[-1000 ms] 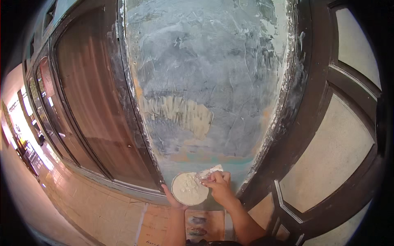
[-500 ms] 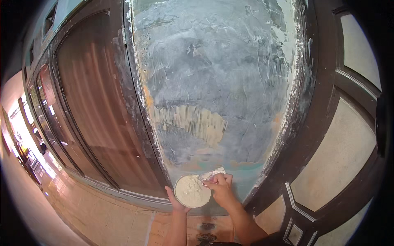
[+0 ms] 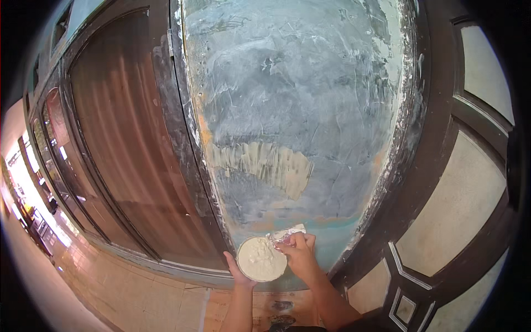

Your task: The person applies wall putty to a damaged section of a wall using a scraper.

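A round tub (image 3: 240, 270) full of pale cream filler paste (image 3: 262, 260) rests in my left hand (image 3: 239, 271), whose thumb lies up along its left side. My right hand (image 3: 302, 258) grips a putty knife (image 3: 291, 233) at the tub's upper right rim. White paste is smeared over the knife, and its handle is mostly hidden by my fingers. Just beyond both hands stands a wall panel (image 3: 287, 99) of patchy grey-blue. Across its lower part runs a streaky cream patch (image 3: 265, 164) of filler.
On the left is a dark wooden frame with a reddish-brown panel (image 3: 121, 144). To the right stands a dark wooden door (image 3: 431, 205) with pale inset panels. Tiled floor (image 3: 138, 282) stretches off to the left, and a stained orange-brown sheet (image 3: 217, 310) lies below my hands.
The paste's surface looks lumpier beside the knife, which has shifted slightly. My view has turned a little, so the wall sits slightly farther right. Both hands keep their holds.
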{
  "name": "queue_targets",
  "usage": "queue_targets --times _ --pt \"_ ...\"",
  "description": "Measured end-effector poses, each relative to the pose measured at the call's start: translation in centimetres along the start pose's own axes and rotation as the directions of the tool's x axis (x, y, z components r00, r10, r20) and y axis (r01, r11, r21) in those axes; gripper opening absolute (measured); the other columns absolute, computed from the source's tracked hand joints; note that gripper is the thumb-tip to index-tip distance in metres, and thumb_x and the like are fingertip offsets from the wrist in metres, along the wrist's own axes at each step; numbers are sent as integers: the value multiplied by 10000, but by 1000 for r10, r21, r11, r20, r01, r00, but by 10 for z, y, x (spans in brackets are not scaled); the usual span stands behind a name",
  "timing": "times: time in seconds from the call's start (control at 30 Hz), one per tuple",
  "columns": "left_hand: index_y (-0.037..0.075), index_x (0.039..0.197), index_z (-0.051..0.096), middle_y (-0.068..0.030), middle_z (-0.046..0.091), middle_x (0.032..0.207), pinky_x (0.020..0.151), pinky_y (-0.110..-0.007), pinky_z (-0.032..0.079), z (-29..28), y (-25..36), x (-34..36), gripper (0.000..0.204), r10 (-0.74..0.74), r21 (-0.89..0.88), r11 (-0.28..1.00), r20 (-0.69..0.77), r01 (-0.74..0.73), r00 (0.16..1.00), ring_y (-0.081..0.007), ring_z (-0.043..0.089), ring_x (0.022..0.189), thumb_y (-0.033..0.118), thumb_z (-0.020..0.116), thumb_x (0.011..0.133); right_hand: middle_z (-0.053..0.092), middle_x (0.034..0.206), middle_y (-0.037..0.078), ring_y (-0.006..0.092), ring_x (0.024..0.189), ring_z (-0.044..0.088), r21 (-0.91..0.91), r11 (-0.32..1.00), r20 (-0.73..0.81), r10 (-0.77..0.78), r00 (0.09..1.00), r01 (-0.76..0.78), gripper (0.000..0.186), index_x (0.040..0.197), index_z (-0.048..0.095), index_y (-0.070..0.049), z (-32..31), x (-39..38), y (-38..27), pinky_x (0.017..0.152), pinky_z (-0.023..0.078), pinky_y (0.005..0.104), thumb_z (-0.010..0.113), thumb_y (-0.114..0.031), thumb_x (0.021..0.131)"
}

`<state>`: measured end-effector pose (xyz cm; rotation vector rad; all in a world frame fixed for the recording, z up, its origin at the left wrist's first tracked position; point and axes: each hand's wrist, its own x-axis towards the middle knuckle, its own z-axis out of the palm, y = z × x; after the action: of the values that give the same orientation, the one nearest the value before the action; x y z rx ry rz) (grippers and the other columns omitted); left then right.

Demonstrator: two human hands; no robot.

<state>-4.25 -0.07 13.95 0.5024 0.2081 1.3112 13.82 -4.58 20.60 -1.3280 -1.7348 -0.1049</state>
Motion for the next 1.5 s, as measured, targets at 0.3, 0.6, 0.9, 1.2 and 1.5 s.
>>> queue_targets --times 0.3,0.6,0.9,1.2,1.5 --pt "36 1483 478 -165 562 1463 1093 -483 477 -14 1 2 1010 -88 1 996 46 88 995 -326 569 1315 861 304 926 533 1003 45 300 1017 408 -20 1000 -44 -5 999 4 443 1030 830 -213 9 -6 3 919 377 365 696 85 731" --pt "18 1507 455 -178 553 1476 1105 -469 466 -11 -10 -4 1043 -186 -39 982 -2 186 983 -331 574 1309 867 308 920 543 1047 37 294 1054 419 -100 994 -16 33 999 -35 506 1049 829 -216 8 -18 4 941 378 385 662 128 718" --pt "35 1482 487 -186 547 1473 1076 -529 485 -14 -36 -13 1047 -216 -92 974 -72 209 974 -356 566 1312 887 315 899 670 1094 87 353 956 544 -109 993 -135 25 991 -40 397 1097 736 -111 -41 11 34 878 464 432 644 109 779" --pt "25 1465 509 -182 589 1428 1044 -528 513 -15 -48 -5 1043 -22 -99 995 -125 10 992 -362 607 1256 881 320 902 697 1031 132 373 911 574 -23 994 -240 99 966 -107 144 1040 685 -1 -69 62 89 842 478 441 619 -12 913" --pt "34 1415 570 -168 600 1422 1072 -524 492 -12 -48 -19 984 153 -62 983 -217 -170 964 -352 591 1275 852 328 925 677 946 133 363 872 556 44 995 -253 94 963 -86 111 978 659 -3 -58 88 116 805 466 439 653 -113 967"
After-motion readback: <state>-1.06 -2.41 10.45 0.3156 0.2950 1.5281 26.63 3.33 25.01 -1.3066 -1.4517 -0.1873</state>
